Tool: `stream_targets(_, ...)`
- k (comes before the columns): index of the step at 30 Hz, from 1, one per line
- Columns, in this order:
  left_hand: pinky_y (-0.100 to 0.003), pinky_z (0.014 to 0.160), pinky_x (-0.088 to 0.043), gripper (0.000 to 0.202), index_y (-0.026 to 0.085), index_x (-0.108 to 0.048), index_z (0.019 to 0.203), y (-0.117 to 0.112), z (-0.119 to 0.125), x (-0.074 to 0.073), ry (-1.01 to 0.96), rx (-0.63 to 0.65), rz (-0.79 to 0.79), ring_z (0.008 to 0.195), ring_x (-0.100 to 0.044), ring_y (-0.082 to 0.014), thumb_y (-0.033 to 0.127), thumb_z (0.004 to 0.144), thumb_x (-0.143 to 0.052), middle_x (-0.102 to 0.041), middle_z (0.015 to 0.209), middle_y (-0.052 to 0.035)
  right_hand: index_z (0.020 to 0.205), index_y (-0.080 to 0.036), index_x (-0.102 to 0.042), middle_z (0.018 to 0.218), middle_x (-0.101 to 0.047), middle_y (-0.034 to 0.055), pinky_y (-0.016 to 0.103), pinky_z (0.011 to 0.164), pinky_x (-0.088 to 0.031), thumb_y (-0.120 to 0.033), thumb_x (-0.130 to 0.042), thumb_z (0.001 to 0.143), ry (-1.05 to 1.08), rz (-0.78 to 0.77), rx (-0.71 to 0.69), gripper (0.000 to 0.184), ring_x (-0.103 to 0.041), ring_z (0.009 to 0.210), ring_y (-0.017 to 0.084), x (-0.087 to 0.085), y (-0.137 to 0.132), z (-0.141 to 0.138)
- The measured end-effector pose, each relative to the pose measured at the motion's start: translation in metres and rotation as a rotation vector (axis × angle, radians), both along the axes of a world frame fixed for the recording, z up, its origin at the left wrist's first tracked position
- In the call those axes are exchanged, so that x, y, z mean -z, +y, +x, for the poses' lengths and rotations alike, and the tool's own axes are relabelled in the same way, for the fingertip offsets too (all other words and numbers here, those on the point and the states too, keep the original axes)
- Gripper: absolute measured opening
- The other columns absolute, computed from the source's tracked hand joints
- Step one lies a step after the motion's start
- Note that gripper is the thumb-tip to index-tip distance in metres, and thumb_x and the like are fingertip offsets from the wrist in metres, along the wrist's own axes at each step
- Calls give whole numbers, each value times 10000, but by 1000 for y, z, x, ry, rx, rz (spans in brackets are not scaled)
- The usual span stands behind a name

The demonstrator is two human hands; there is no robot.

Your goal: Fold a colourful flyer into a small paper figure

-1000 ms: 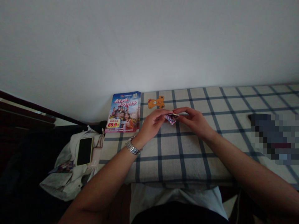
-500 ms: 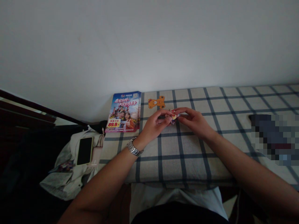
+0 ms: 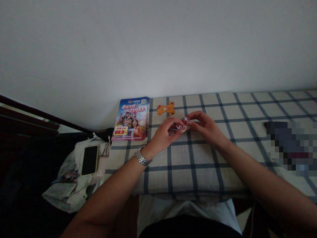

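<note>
A small folded piece of printed paper (image 3: 183, 125), with red, white and yellow on it, is held just above the checked cloth between both hands. My left hand (image 3: 166, 131), with a metal watch (image 3: 143, 156) on its wrist, pinches the paper's left side between thumb and fingers. On the paper's right edge are the thumb and fingertips of my right hand (image 3: 205, 128), closed in a pinch. The fingers cover parts of the paper, and its exact folded shape is too small to make out.
A stack of colourful printed flyers (image 3: 131, 119) lies at the left end of the checked cloth (image 3: 205, 172). Beyond my hands is a flat teddy bear picture (image 3: 165, 108). A phone (image 3: 90, 160) rests on pale fabric at the lower left. A pixelated dark object (image 3: 287, 142) lies at the right.
The folded paper has turned between my fingers, showing more of its printed face. My right fingertips have shifted slightly right and my left thumb a little lower.
</note>
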State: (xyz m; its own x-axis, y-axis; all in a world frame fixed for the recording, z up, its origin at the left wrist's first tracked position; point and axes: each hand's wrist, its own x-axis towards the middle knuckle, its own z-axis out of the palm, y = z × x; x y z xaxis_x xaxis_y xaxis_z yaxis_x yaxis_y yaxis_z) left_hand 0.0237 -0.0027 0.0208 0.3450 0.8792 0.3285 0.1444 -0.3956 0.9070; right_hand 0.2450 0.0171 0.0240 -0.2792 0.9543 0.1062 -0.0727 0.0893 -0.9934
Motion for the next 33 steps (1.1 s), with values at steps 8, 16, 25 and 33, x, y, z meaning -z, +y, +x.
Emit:
stream_targets(8,-299,908,-611,362,247,-600,1273,-2,-1,1,9,10,19,1028,-713,-163,96,952,-673,-671,1256,-72,1031,-238,-724,1008,-747,48,363,771,-654,-529,-825,871,-100,-25,-62,347,-718,874,214,0,0,1)
stream_targets(16,-348,949,-629,384,198,-611,1262,2,1,4,-86,-13,-120,1091,-724,-213,370,960,-774,-712,1206,-113,1029,-245,-702,1040,-749,41,379,842,-663,-518,-874,823,8,-80,13,382,-732,927,215,2,0,-1)
stream_targets(25,-304,949,-608,280,192,-657,1163,6,-2,4,-129,-97,-47,1060,-725,-174,399,994,-738,-725,1170,-81,1001,-236,-674,1049,-734,41,391,857,-665,-502,-878,822,18,-98,-58,381,-729,905,202,0,-2,-3)
stream_targets(33,-286,888,-597,212,205,-678,1130,5,-4,4,-53,-74,-43,979,-725,-159,361,998,-737,-744,1079,-58,1100,-245,-760,1098,-779,62,408,858,-663,-539,-794,901,-106,-42,-114,357,-741,919,228,2,-3,-2)
